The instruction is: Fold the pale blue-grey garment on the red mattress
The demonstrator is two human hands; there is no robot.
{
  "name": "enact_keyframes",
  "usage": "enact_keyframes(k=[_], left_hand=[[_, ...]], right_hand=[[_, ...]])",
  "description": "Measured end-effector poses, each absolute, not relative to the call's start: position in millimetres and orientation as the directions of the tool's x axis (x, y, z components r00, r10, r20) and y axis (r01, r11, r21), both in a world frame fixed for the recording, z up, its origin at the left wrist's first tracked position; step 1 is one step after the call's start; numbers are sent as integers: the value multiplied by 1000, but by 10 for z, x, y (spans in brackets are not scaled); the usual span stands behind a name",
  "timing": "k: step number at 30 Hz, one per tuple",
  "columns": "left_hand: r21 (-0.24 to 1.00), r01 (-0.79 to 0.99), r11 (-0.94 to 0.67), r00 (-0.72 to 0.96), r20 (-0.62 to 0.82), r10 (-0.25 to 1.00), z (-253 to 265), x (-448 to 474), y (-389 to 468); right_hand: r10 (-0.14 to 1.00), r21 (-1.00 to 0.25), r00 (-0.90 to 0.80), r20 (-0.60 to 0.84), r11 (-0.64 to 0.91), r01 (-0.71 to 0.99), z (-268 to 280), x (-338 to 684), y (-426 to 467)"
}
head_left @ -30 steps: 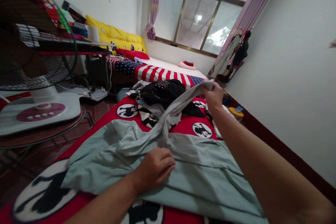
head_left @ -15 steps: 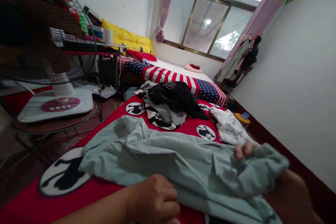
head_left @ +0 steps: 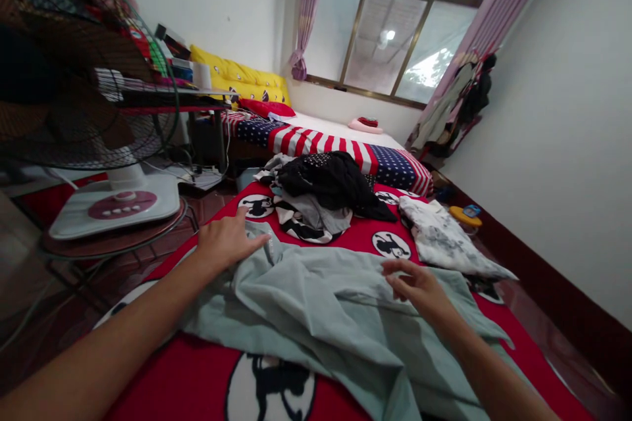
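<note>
Pale green garment [head_left: 320,293] lies rumpled on the red printed cloth [head_left: 187,381], clothes pile [head_left: 320,184] just beyond. Left hand [head_left: 222,241] is over its far left end, grip spread wide, can't tell if touching. Right hand [head_left: 417,281] is over its right part, grip half-curled, thumb apart, nothing visibly held.

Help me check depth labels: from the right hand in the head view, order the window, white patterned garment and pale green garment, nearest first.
1. Pale green garment, beneath the right hand.
2. White patterned garment, farther forward and right.
3. Window, far ahead.
</note>
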State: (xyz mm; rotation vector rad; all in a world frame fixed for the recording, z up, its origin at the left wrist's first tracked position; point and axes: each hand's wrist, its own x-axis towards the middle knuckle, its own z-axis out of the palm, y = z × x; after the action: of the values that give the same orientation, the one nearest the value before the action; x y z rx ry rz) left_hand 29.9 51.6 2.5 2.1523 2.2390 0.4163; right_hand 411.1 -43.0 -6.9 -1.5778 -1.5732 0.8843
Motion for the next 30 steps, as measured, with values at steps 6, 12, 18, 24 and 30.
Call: enact_keyframes(k=[6,12,18,24,30], left_hand=[[500,854,-140,54,182,982,-130,199,645],[849,457,-265,-137,362,922,-332,75,676],[733,674,-93,-180,285,941,-561,-135,655],[466,837,-286,6,514,857,-360,-79,908],[348,789,-507,476,175,862,-125,116,1278]], right_hand=[[964,-629,-6,267,179,757,-387,3946,158],[889,-479,-71,453,310,821,-393,3889,334],[852,-446,64,520,207,871,-649,3936,338],[858,-394,80,507,148,907,-809,3939,355],[861,-429,94,499,151,891,-778,3952,338]])
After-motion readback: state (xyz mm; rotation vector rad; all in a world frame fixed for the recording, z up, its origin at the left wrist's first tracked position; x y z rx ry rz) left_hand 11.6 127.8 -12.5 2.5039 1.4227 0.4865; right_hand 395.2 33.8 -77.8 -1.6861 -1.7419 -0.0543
